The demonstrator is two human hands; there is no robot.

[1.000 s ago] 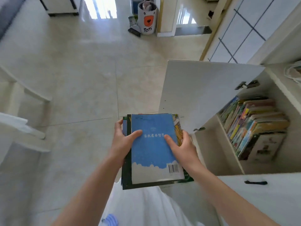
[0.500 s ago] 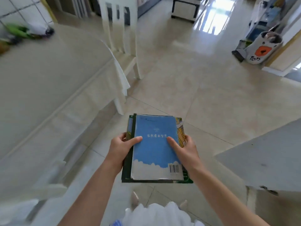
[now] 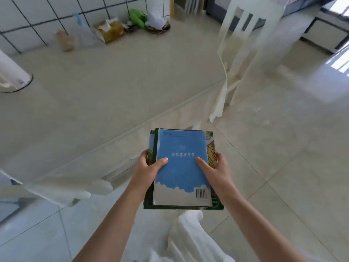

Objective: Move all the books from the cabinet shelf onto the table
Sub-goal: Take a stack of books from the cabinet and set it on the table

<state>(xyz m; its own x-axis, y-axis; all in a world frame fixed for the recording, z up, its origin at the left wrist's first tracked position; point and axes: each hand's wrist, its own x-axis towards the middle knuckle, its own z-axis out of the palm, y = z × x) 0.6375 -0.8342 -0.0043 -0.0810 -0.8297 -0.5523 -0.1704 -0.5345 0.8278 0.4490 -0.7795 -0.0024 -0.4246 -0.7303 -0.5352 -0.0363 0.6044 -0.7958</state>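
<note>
I hold a flat stack of books (image 3: pixel 181 167) at waist height, a blue-covered one with a white cloud edge and a barcode on top. My left hand (image 3: pixel 149 169) grips the stack's left edge, thumb on the blue cover. My right hand (image 3: pixel 217 171) grips the right edge, thumb on the cover too. The table (image 3: pixel 105 87), draped in a pale cloth, fills the upper left; its near edge runs just beyond the stack. The cabinet is out of view.
At the table's far side by the tiled wall sit a tissue box (image 3: pixel 109 31), a clear bag (image 3: pixel 83 35), a green toy (image 3: pixel 137 17) and a basket (image 3: pixel 157 25). A white kettle-like object (image 3: pixel 11 72) stands at the left. A white chair (image 3: pixel 241 44) stands at the table's right end.
My view has swung left, away from the cabinet and onto the table. The stack stays gripped in both hands and is now close to the table's edge.
</note>
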